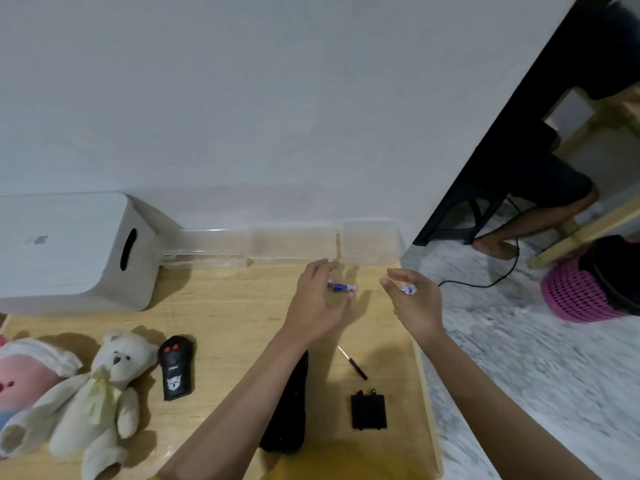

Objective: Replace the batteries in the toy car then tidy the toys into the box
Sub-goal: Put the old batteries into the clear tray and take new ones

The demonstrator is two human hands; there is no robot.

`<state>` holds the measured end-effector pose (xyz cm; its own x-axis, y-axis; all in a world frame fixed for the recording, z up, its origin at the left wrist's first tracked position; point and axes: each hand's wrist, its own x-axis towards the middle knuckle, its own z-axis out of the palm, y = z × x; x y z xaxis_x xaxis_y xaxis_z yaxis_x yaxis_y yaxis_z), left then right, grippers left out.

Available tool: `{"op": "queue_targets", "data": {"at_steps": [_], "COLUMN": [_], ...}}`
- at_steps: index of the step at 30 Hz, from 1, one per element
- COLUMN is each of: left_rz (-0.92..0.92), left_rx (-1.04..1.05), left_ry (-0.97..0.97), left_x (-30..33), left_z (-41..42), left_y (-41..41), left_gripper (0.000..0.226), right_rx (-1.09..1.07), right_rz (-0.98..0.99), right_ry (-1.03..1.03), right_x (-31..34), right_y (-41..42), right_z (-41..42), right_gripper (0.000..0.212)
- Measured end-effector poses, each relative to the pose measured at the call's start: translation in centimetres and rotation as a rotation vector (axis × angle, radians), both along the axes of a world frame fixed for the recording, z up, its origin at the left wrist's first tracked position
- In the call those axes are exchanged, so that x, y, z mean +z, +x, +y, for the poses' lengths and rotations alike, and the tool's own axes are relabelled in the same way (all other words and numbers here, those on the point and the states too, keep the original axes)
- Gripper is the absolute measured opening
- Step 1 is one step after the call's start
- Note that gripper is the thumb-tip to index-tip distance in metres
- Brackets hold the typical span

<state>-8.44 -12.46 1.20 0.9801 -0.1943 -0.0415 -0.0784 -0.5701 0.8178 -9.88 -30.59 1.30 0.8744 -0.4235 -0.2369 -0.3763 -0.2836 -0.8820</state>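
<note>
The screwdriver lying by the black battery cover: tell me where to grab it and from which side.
Pinch the screwdriver by its dark handle, the thicker near end, coming from above. It lies flat on the table, its thin metal shaft angled away to the left; the battery cover lies apart, nearer the person, so fingers should have room.

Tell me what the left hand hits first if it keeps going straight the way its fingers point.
Probably the clear plastic container against the wall. The left hand points up and away over the blue battery, toward that container's front wall; depth is hard to judge.
</note>
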Motion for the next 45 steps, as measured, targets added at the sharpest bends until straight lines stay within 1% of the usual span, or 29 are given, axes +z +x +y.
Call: {"op": "queue_targets", "data": {"at_steps": [2,3,6,8,12,15,19,24,28,33,37,45], "left_rz": [-0.025,-0.03,-0.044,-0.064,-0.065,-0.065,-0.129,-0.259,-0.342,-0.4,-0.43,-0.475], "left_rx": [-0.01,-0.018,-0.042,-0.064,-0.129,-0.151,-0.123,-0.131,-0.139,-0.172,-0.207,-0.233], "left_ry": [0.04,0.049,0.076,0.129,0.185,0.202,0.209,0.236,0.273,0.328,0.385,0.432], "left_x": [-0.8,-1.2,-2.1,-2.7,-4.2,-5.0,-5.6,-7.0,-7.7,-8.2,-8.3,-8.3], "left_z": [-1.5,-2.2,-3.7,-4.2,-4.7,-5.1,-5.6,-5.3,-5.2,-4.9,-4.7,-4.4], "left_y": [2.1,3.1,5.6,7.1,9.3,10.1,10.4,10.3,10.4,10.4,10.7,10.7], "left_gripper": [0.06,0.062,0.064,0.067,0.07,0.067,0.057,0.052,0.053,0.047,0.047,0.046], "right_rx": [0.125,0.173,0.282,0.365,0.462,0.445,0.413,0.386,0.361,0.362,0.377,0.39], "right_rz": [-0.006,-0.024,-0.068,-0.05,-0.044,-0.09,-0.176,-0.26,-0.35,-0.406,-0.433,-0.464], "right_ry": [-0.188,-0.245,-0.295,-0.348,-0.382,-0.353,-0.281,-0.282,-0.304,-0.321,-0.318,-0.338], "right_x": [-0.8,-1.1,-2.2,-2.8,-3.8,-4.8,-6.1,-7.3,-8.1,-8.6,-8.7,-8.7], "right_y": [2.0,3.0,5.4,6.7,8.1,8.5,8.6,8.4,8.4,8.3,8.5,8.5], "right_z": [-1.5,-2.1,-3.5,-4.1,-4.7,-5.0,-5.4,-5.5,-5.3,-5.3,-5.4,-5.7], "right_gripper": [0.024,0.028,0.039,0.046,0.051,0.046,0.04,0.038,0.036,0.033,0.034,0.033]}}
